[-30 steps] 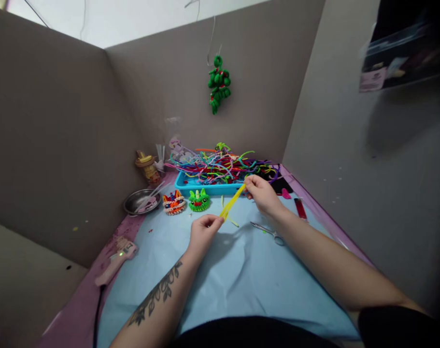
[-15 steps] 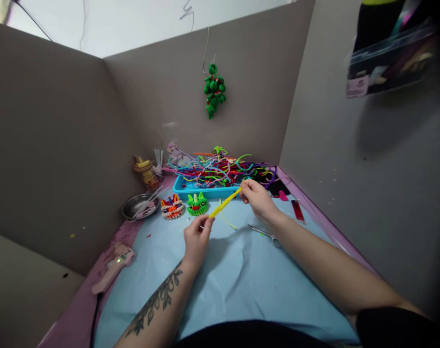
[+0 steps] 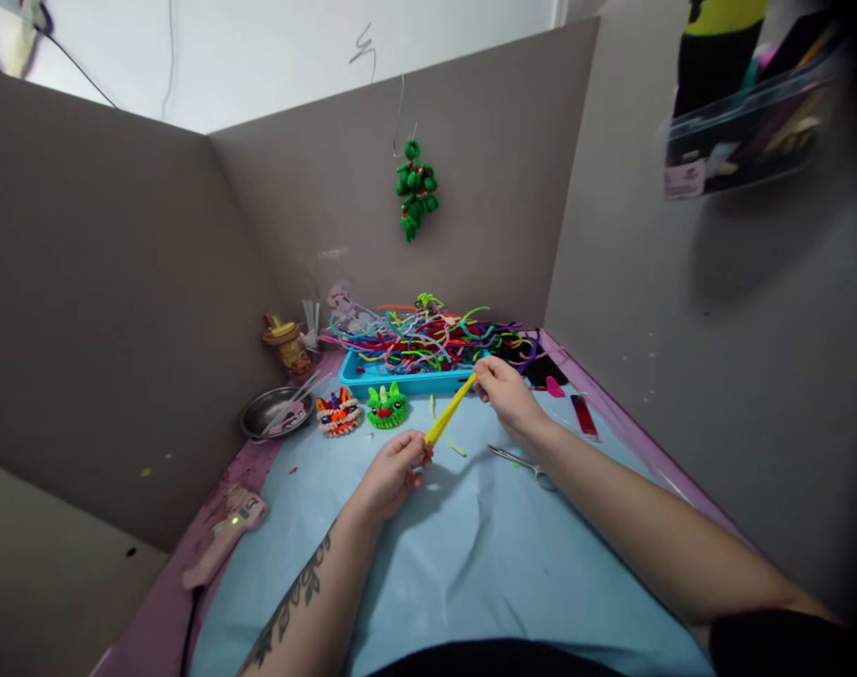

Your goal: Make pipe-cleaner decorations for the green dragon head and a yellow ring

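"What's the count on your remote feed?"

"I have one left hand and one right hand, so two, plus one yellow strip. How many layers it has, I can't tell from here."

"Anything else in a pair?"

"I see one green creature head and one orange creature head, so two."

"Tools?"

"I make it one pair of scissors and one glue gun."

"Containers?"

"One blue tray, one metal bowl and one clear wall box on my monitor."

"And the fuzzy stems?"

"Many, too tangled for me to number."

"Anything hung up?"

"I count one green ornament."
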`<state>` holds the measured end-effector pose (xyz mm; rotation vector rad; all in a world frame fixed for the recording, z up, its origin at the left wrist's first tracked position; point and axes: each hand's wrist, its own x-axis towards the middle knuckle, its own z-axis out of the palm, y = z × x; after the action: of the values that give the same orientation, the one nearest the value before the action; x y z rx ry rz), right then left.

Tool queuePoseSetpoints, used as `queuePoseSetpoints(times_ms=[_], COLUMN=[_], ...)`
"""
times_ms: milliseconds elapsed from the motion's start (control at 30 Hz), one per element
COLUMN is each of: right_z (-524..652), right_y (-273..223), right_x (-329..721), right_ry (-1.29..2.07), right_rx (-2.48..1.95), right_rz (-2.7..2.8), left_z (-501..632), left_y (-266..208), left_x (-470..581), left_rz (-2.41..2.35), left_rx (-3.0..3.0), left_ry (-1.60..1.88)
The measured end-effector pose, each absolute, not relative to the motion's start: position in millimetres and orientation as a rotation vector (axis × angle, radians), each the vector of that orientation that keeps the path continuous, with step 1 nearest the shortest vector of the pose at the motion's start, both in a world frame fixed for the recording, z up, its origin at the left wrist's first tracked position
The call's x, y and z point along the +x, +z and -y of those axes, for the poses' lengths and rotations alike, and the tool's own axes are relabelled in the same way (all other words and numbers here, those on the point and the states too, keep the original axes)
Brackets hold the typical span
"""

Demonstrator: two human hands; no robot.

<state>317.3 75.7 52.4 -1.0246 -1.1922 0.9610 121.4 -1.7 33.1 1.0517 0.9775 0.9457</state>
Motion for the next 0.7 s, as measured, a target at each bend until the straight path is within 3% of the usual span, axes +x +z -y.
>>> queuePoseSetpoints(times_ms=[333,700], right_z=[-68,-62], right_y=[53,66], right_x=[312,313], right_ry=[0.959,0.98], right_rx=[-1.007,-0.896], right_rz=[1.304,1.293], left_z=[-4,-5], left_y=[27,23], left_x=[114,119], left_rz=[-1.058,-1.112], left_rx=[1.07,1.088], left_ry=[0.819,1.017])
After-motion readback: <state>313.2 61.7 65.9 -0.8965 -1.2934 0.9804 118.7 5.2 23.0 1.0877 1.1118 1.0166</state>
